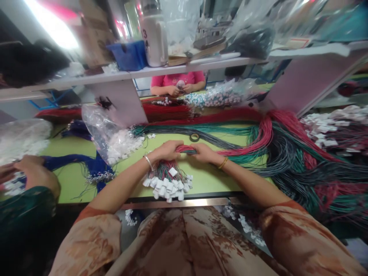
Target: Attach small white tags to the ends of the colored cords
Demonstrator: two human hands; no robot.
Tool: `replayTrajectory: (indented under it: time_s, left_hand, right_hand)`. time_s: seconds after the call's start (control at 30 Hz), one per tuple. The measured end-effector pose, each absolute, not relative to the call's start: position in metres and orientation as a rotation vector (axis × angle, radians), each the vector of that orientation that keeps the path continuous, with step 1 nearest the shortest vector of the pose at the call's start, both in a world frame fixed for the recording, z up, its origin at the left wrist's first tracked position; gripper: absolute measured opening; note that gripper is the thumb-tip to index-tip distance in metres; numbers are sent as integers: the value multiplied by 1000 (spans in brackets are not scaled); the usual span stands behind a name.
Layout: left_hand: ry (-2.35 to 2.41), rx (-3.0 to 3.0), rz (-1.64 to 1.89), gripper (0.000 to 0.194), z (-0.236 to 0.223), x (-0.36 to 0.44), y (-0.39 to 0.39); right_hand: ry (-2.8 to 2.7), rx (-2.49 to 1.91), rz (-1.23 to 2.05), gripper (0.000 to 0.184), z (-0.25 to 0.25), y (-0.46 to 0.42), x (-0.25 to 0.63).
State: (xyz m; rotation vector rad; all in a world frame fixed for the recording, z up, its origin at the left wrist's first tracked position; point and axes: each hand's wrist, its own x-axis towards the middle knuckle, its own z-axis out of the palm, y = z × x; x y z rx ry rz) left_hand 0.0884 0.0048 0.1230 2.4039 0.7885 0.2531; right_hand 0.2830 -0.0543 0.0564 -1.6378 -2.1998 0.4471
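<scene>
A bundle of red, green and dark wires [186,148] stretches between my two hands above the table. My left hand [169,150] is closed around it, a white bangle at the wrist. Close to its right, my right hand [206,153] also grips the bundle. White plastic connectors [168,186] hang or lie in a cluster below my left hand, at the table's front edge. Beyond my right wrist, loose red wires [247,147] and green wires [255,161] run to the right. A small roll of dark tape [194,137] lies just behind my hands.
A clear bag of white connectors [122,143] lies left of my arms, near blue wires [94,165]. A co-worker's hand [38,172] is at far left; another person [178,82] sits opposite. Heaped wires [299,168] cover the right. A shelf [178,69] spans above the table.
</scene>
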Motion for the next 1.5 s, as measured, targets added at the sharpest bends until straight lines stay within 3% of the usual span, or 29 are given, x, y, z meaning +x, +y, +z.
replayTrajectory:
  time_s: [0.17,0.3,0.47,0.57,0.63,0.8,1.0,1.13,1.27,1.5]
  left_hand:
    - [744,2475,711,25,162,89,8]
    - [701,2284,1034,23,133,89,-22]
    - [667,1601,724,42,64,104,-42]
    - [509,1123,865,51,44,121,-38]
    - [467,965,970,46,37,130,-34]
    - [639,1117,1114,30,19,137,-23]
    - [788,1455,1060,43,2,124,-11]
    - [837,1532,1071,51,3,120,-11]
    - [874,1560,1174,45,4,122,-13]
    - [1041,1512,1326,33,-7,128,-15]
  right_hand:
    - [-1993,-1520,258,24,107,-40,290]
    - [-1955,-1748,41,28,106,-39,286]
    - [-2229,-1688,-73,20,68,-54,273]
    - [-2387,-1484,-62,19,51,-65,271]
    - [-2414,-1416,67,27,49,-67,277]
    - [-2362,-1300,552,31,58,-33,314]
    - [-2032,-1996,203,25,39,19,327]
    - [-1475,-1672,733,43,39,14,309]
    - [-972,-1293,1355,50,50,-13,289]
    - [-702,-1196,1522,47,52,-46,269]
